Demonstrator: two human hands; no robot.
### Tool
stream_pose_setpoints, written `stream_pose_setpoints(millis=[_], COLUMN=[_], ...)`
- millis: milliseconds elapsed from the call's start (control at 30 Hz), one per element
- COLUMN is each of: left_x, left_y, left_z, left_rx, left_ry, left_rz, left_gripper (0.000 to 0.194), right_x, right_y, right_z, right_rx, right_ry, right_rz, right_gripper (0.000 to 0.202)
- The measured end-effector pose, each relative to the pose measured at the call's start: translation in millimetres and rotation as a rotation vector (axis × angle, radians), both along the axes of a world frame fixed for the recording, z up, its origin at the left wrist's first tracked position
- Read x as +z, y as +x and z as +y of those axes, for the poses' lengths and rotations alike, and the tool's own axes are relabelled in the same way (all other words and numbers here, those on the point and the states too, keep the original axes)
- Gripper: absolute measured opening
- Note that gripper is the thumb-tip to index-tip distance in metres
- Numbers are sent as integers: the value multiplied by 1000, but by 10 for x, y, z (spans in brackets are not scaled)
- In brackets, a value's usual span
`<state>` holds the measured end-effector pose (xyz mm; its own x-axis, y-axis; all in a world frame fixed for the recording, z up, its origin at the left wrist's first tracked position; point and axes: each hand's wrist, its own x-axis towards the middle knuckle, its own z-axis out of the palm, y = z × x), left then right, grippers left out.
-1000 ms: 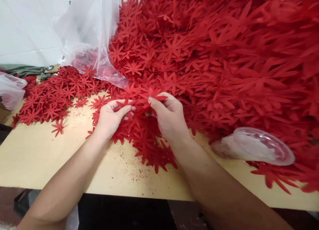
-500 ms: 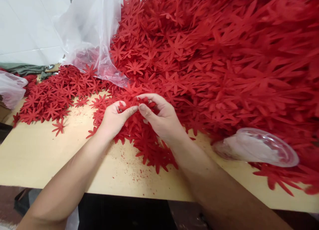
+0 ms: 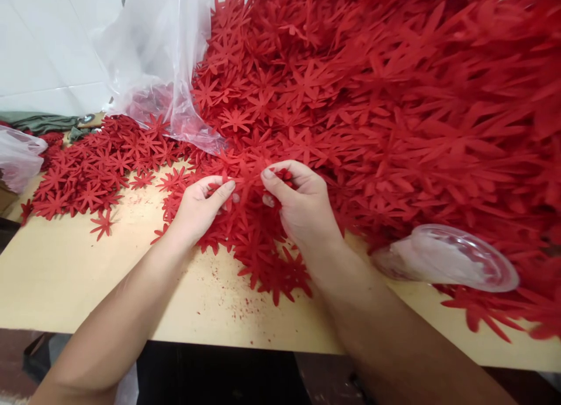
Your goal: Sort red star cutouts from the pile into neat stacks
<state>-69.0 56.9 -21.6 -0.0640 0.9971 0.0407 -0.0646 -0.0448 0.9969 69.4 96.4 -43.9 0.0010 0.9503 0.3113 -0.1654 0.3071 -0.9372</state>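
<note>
Over the near edge of a big heap of red flower-shaped cutouts [image 3: 307, 83], both my hands pinch red pieces. My left hand [image 3: 204, 203] is closed, thumb against fingers, with a red petal cutout [image 3: 227, 201] showing at the fingertips. To its right, my right hand [image 3: 302, 197] grips another red petal cutout [image 3: 284, 174], part of it tucked under the curled fingers. A narrow gap lies between the two sets of fingertips. Against the red heap behind, I cannot tell whether the held pieces are joined.
On the pale table [image 3: 109, 288] a smaller red pile [image 3: 83, 171] lies at the left. A clear plastic bag [image 3: 158, 54] stands behind it. At the right rests a clear plastic tub [image 3: 456, 259] on its side. Red crumbs dot the table near its front edge.
My hands, which were together at the fingertips, have drawn apart. The right hand has moved to the right with red material in it; the left has barely shifted.
</note>
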Motion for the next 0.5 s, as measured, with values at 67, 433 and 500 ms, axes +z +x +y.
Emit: stream_pose_setpoints(millis=[67,433,500], left_x=[-11,-100,-130], left_y=[-8,-187,-199], left_z=[10,142,145], left_rx=[31,290,365], left_ry=[-9,117,225], left_rz=[2,18,188], left_gripper=[22,29,34], right_x=[-23,-14,-59], right_y=[17,97,75], right_z=[20,168,171], right_rx=[-30,-56,-28], right_ry=[35,-164,-134], right_rz=[-19,189,154], right_gripper=[22,27,33])
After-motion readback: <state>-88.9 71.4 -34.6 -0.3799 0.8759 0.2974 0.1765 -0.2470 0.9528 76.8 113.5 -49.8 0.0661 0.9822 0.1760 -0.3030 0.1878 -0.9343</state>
